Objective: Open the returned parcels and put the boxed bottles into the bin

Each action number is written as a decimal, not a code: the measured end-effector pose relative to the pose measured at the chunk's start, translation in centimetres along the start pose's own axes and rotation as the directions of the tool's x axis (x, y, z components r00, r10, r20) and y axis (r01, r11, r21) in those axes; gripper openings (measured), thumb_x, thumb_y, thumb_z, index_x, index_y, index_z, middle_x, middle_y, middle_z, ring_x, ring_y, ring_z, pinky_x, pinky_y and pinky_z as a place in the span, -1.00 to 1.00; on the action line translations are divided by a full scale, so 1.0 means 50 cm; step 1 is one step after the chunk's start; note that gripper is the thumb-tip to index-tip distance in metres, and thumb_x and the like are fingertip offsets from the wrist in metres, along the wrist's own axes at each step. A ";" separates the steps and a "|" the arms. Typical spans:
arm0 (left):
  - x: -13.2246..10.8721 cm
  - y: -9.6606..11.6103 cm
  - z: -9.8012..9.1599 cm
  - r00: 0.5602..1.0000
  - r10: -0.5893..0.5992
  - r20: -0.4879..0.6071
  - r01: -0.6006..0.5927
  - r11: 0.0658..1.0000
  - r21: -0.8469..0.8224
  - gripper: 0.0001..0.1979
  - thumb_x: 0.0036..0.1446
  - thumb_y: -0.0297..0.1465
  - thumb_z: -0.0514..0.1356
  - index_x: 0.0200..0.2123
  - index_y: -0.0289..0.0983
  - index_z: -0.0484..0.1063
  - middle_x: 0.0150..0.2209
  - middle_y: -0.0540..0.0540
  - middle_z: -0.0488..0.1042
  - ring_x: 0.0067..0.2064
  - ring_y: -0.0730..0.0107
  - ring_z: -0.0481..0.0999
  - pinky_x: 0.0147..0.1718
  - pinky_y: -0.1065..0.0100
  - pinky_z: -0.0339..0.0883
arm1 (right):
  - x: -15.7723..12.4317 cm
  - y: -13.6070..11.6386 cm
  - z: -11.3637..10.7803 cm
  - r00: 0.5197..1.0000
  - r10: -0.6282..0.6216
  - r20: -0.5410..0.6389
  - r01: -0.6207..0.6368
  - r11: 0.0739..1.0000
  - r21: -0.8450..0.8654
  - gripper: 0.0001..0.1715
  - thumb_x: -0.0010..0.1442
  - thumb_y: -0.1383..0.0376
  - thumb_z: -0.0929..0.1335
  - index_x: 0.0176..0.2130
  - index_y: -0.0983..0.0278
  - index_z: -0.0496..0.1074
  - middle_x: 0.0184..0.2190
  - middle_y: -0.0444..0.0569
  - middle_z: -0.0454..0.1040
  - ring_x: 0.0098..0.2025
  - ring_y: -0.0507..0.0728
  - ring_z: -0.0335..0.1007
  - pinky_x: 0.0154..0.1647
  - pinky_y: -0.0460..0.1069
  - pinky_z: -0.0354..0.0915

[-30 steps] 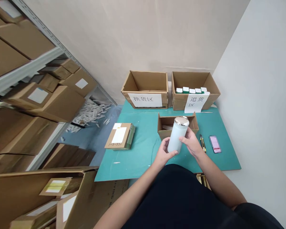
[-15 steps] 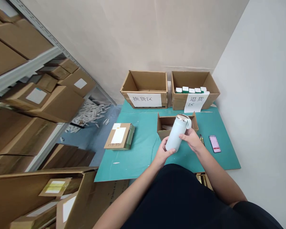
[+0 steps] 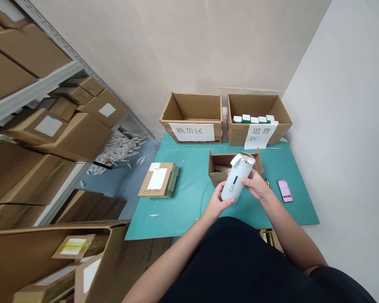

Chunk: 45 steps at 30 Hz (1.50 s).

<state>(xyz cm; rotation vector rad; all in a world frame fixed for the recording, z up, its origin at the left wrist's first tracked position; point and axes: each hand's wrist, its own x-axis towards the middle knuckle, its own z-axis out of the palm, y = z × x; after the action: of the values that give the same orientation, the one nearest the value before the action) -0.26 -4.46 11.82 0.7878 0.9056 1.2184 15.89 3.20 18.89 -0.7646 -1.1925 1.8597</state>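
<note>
A pale blue insulated bottle (image 3: 236, 179) with a carry loop on its lid is held tilted over the table, its top leaning right and away from me. My left hand (image 3: 217, 203) is closed round its lower end. Higher up on the right side, my right hand (image 3: 255, 184) grips the bottle's body. Dark lettering on the bottle faces me. Just behind it stands an opened small cardboard box (image 3: 217, 162) with some pale material inside; the bottle hides part of this box.
Two cardboard bins with paper signs, the left (image 3: 192, 109) and the right (image 3: 255, 105), stand at the back; the right holds several white-and-green boxes. A parcel (image 3: 158, 181) lies left, a phone (image 3: 285, 190) right on the green table (image 3: 183, 214). Shelves of cartons (image 3: 78, 130) rise at left.
The bottle has been turned about its long axis in my hands: its carry loop has gone from the right side to the left, and dark lettering now shows.
</note>
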 end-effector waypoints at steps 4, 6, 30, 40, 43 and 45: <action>-0.006 0.012 -0.001 0.972 -0.132 0.195 0.164 0.973 -0.161 -0.20 -0.21 0.02 0.49 0.06 -0.25 0.44 -0.09 -0.20 0.55 -0.14 0.10 0.57 -0.11 0.12 0.44 | -0.008 -0.002 -0.005 0.999 0.025 0.045 -0.026 0.999 0.026 -0.19 -0.14 -0.11 0.60 0.01 0.19 0.50 -0.01 0.10 0.59 0.09 0.35 0.48 0.09 0.25 0.41; -0.012 0.020 0.002 0.923 -0.182 0.340 0.275 0.929 -0.247 -0.18 -0.18 0.10 0.44 0.07 -0.28 0.45 -0.11 -0.24 0.56 -0.19 0.09 0.59 -0.14 0.09 0.45 | -0.011 -0.006 -0.009 0.991 0.054 0.125 -0.061 0.997 0.047 -0.17 -0.13 -0.14 0.59 0.03 0.20 0.49 0.01 0.11 0.57 0.09 0.34 0.48 0.09 0.25 0.40; -0.003 -0.004 -0.030 0.938 -0.143 0.317 0.217 0.953 -0.213 -0.23 -0.05 0.09 0.38 0.12 -0.28 0.42 -0.06 -0.25 0.54 -0.10 0.08 0.55 -0.11 0.13 0.41 | -0.003 0.007 0.002 0.998 0.021 0.057 -0.020 1.000 -0.009 -0.19 -0.15 -0.08 0.61 0.02 0.19 0.48 -0.03 0.07 0.58 0.06 0.32 0.48 0.09 0.21 0.39; -0.003 -0.011 -0.044 0.938 -0.116 0.328 0.187 0.963 -0.193 -0.23 -0.12 0.04 0.42 0.06 -0.31 0.39 -0.17 -0.20 0.54 -0.27 0.18 0.55 -0.24 0.19 0.40 | -0.003 0.026 -0.010 0.999 -0.033 -0.030 0.028 0.986 -0.162 -0.21 -0.09 -0.14 0.57 0.02 0.16 0.45 -0.05 0.03 0.58 0.04 0.30 0.49 0.07 0.18 0.41; -0.006 -0.016 -0.063 0.810 -0.174 0.560 0.403 0.859 -0.316 -0.19 -0.09 0.16 0.33 0.04 -0.36 0.41 -0.29 -0.17 0.54 -0.41 0.26 0.52 -0.39 0.25 0.39 | -0.006 0.014 -0.022 0.999 -0.030 0.024 0.033 0.985 -0.168 0.00 -0.12 -0.23 0.54 0.18 0.13 0.37 0.09 0.07 0.52 0.12 0.32 0.45 0.09 0.17 0.41; -0.004 -0.029 -0.076 0.742 -0.200 0.640 0.504 0.796 -0.336 -0.17 -0.09 0.20 0.28 0.02 -0.37 0.41 -0.35 -0.14 0.53 -0.50 0.34 0.48 -0.48 0.31 0.35 | -0.009 0.004 -0.024 0.997 -0.056 0.045 0.063 0.980 -0.186 0.21 -0.13 -0.26 0.53 0.34 0.08 0.19 0.23 0.10 0.41 0.19 0.32 0.39 0.13 0.16 0.39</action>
<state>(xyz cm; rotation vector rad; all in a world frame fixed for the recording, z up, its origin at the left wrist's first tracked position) -3.09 -4.80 8.90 0.4759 0.1936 0.7246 17.04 3.31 18.26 -0.7884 -1.4160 1.7380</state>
